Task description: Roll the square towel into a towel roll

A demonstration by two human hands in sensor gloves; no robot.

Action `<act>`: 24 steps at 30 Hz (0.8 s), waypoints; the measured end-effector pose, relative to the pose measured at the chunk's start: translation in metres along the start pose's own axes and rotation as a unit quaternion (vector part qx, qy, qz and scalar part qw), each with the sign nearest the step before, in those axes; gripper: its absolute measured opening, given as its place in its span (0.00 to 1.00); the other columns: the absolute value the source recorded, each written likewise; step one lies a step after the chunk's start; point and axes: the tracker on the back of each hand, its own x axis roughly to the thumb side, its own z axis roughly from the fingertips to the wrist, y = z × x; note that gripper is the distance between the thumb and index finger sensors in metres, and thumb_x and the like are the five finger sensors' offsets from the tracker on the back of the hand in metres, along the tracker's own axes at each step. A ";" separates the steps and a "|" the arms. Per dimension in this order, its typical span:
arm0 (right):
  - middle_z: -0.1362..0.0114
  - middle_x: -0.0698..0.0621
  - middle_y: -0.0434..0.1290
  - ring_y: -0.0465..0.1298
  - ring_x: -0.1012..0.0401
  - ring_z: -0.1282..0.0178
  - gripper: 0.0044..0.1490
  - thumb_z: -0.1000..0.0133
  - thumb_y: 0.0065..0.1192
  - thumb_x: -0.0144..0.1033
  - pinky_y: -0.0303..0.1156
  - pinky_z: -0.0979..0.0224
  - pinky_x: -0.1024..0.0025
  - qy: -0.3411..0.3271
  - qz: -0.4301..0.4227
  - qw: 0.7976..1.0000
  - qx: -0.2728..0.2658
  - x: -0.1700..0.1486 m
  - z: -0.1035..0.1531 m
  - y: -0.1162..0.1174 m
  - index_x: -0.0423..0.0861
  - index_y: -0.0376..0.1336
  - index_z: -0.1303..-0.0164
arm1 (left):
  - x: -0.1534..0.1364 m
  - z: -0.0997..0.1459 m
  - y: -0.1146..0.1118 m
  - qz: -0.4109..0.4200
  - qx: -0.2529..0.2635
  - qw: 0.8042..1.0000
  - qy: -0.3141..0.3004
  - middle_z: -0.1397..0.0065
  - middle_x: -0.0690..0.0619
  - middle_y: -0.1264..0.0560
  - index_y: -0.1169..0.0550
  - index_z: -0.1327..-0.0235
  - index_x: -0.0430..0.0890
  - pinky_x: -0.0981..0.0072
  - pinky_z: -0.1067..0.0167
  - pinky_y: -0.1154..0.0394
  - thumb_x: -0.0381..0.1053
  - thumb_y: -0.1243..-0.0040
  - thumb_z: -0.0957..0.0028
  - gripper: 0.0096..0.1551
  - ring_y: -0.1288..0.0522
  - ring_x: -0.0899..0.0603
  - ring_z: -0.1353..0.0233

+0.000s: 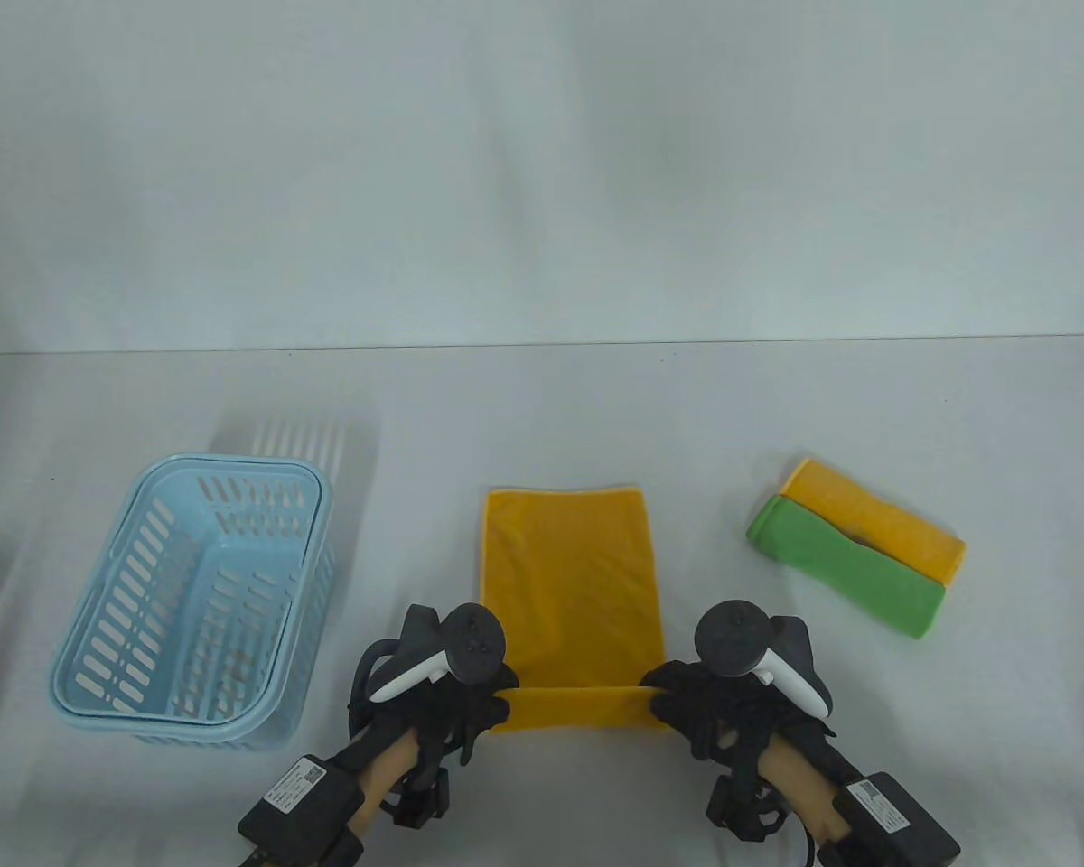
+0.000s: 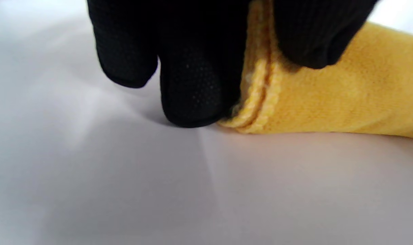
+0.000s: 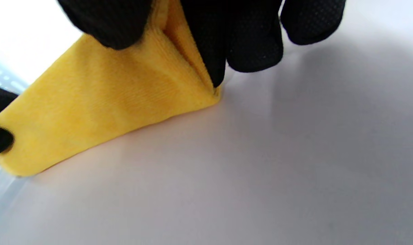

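The yellow rectangular terry towel [image 1: 574, 578] is lying flat at the middle of the white table [image 1: 542, 406], its near edge turned up into a first narrow fold toward 6 o'clock. The left hand [image 1: 434, 691] in its black sensor glove is pinching the fold's left end, thumb over the stitched hem and fingers [image 2: 192, 92] pressing down beside it, while the right hand [image 1: 732, 700] is pinching the right end, its fingers [image 3: 250, 41] bunching the cloth into a small crease. The risk, as I judge it, is an uneven roll: if one hand is turning faster than the other, the roll is likely going to cone or skew, and that crease may get wound in (loose terry slips easily). A light-blue slotted plastic basket [image 1: 126, 551] is sitting at 9 o'clock, and two folded cloths, one yellow [image 1: 903, 524] and one green [image 1: 831, 560], are lying at 3 o'clock, well apart from the work.
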 end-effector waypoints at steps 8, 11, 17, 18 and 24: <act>0.49 0.56 0.81 0.77 0.54 0.48 0.32 0.58 0.62 0.52 0.71 0.39 0.50 0.050 -0.004 0.995 -0.088 -0.005 -0.011 0.001 0.57 0.68 0.43 | -0.004 -0.008 0.000 -0.042 0.047 0.995 0.073 0.46 0.61 0.17 0.20 0.49 0.58 0.49 0.37 0.24 0.63 0.38 0.61 0.26 0.15 0.49 0.48; 0.49 0.55 0.81 0.77 0.54 0.49 0.31 0.59 0.63 0.51 0.71 0.39 0.50 0.050 0.003 0.993 -0.110 -0.005 -0.012 0.001 0.57 0.68 0.43 | -0.005 -0.008 0.000 -0.053 0.059 0.993 0.090 0.46 0.61 0.17 0.20 0.49 0.58 0.49 0.37 0.24 0.64 0.39 0.62 0.27 0.15 0.49 0.48; 0.46 0.56 0.80 0.77 0.54 0.46 0.33 0.59 0.63 0.52 0.70 0.37 0.50 0.054 0.005 0.991 -0.121 -0.007 -0.011 -0.002 0.58 0.66 0.42 | -0.008 -0.009 0.000 -0.061 0.070 0.990 0.108 0.44 0.60 0.18 0.21 0.45 0.58 0.49 0.36 0.25 0.66 0.40 0.62 0.31 0.16 0.49 0.48; 0.45 0.56 0.79 0.77 0.54 0.46 0.33 0.59 0.63 0.52 0.70 0.36 0.50 0.055 0.001 0.991 -0.121 -0.007 -0.011 -0.003 0.58 0.66 0.41 | -0.009 -0.009 0.000 -0.061 0.070 0.990 0.110 0.44 0.60 0.18 0.22 0.45 0.58 0.49 0.37 0.25 0.66 0.40 0.62 0.31 0.16 0.49 0.48; 0.41 0.55 0.77 0.76 0.53 0.41 0.37 0.60 0.63 0.54 0.69 0.35 0.48 0.055 -0.015 0.989 -0.135 -0.007 -0.007 -0.009 0.57 0.64 0.38 | -0.014 -0.007 0.002 -0.053 0.067 0.989 0.123 0.43 0.58 0.19 0.21 0.43 0.57 0.48 0.36 0.25 0.65 0.40 0.62 0.32 0.16 0.48 0.47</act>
